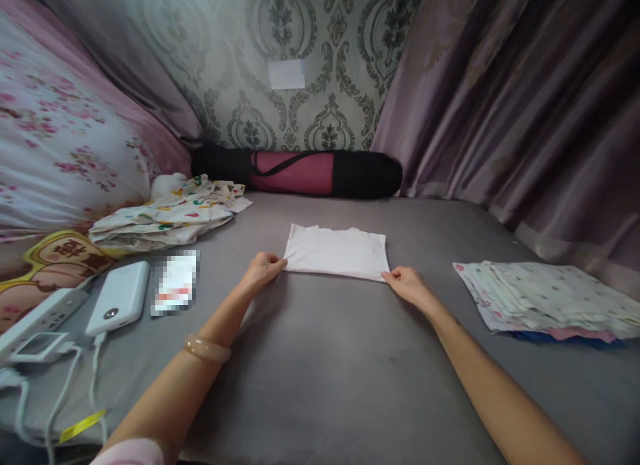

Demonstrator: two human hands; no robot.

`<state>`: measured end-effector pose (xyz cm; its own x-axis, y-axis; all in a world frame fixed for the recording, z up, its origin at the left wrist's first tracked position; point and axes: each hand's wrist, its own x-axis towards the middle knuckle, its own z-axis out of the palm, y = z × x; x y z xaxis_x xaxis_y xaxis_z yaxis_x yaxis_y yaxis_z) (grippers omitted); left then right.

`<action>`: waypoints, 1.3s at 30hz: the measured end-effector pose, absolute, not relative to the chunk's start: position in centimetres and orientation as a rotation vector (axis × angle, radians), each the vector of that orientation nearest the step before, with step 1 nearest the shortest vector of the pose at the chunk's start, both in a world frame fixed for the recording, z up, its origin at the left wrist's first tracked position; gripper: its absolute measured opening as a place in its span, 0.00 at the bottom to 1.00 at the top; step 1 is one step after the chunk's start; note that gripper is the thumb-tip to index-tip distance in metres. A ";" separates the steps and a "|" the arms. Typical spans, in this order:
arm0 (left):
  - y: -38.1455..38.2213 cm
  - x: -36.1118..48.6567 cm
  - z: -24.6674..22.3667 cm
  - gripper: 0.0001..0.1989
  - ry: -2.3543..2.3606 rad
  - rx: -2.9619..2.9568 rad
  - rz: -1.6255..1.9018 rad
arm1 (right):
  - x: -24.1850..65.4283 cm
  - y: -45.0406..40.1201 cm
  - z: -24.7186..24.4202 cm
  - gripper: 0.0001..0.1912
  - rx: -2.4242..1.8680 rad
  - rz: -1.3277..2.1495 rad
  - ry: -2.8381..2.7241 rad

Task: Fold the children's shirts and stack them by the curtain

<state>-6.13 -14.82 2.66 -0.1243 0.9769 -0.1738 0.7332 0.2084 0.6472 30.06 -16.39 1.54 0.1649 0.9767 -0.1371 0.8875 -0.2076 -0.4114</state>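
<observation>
A white folded garment (pixel 337 252) lies flat on the grey sheet (pixel 320 372) in front of me, wider than it is deep. Its exact kind is hidden by the folding. My left hand (pixel 264 268) pinches the near left corner between thumb and fingers. At the near right corner, my right hand (pixel 406 282) has the same sort of pinch on the fabric. A pale bangle (pixel 207 348) circles my left wrist.
Folded cloths (pixel 545 298) are stacked at right. On the left lie a patterned garment (pixel 170 215), a blurred-out packet (pixel 175 282), a white power bank (pixel 120 295) and a power strip (pixel 45 318) with cables. A black and maroon long bag (pixel 295 172) rests along the wall.
</observation>
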 end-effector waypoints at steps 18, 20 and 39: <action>-11.9 2.5 3.0 0.15 1.476 2.660 0.456 | 22.7 -12.2 3.5 0.25 -1.659 0.130 -2.416; -10.7 4.3 2.2 0.18 1.513 2.678 0.386 | 21.0 -11.1 2.7 0.26 -1.623 0.139 -2.508; -8.5 3.7 -0.4 0.28 2.003 2.351 0.313 | 22.1 -10.0 -0.5 0.29 -1.741 -0.005 -2.238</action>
